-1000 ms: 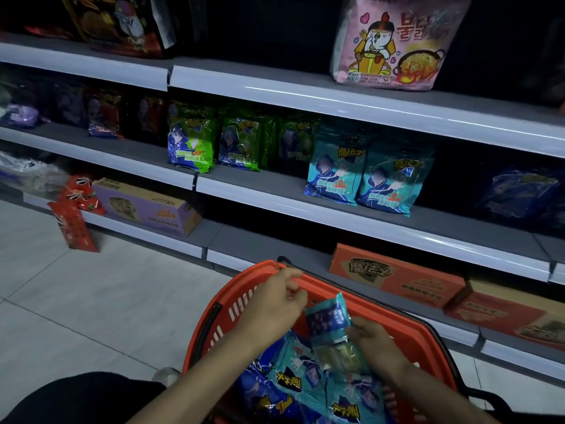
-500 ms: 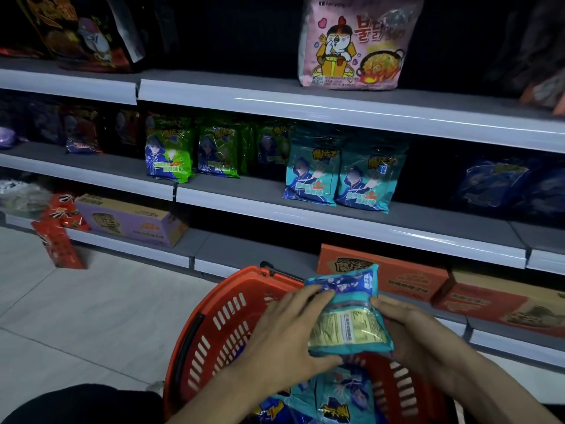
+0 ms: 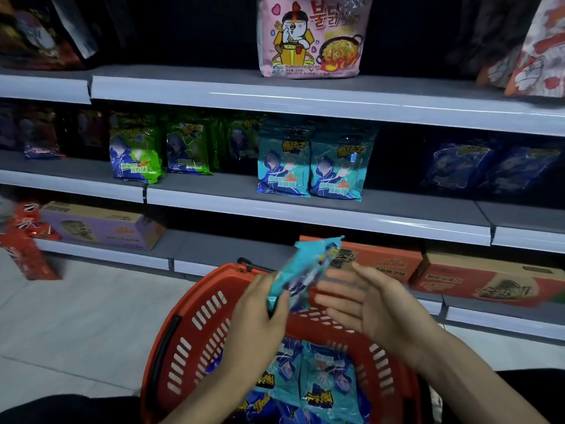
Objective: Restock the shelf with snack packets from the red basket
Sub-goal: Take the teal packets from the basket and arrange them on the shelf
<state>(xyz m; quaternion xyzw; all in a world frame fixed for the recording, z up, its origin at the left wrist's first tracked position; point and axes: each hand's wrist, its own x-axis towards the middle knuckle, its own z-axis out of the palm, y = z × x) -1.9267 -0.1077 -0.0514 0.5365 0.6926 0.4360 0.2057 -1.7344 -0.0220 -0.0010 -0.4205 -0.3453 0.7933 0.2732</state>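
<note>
My left hand [image 3: 256,304] grips a teal packet [image 3: 301,276] above the basket [image 3: 195,325]; my right hand [image 3: 367,304] is spread loose. Two teal packets on the shelf [image 3: 308,166], several left to shelve.

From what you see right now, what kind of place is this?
Most likely a grocery shop aisle: tiered shelves carry rows of identical snack packets facing outward, cartons of stock sit on the bottom shelf, and a red basket holds more packets, while the left hand grips one teal packet.
</note>
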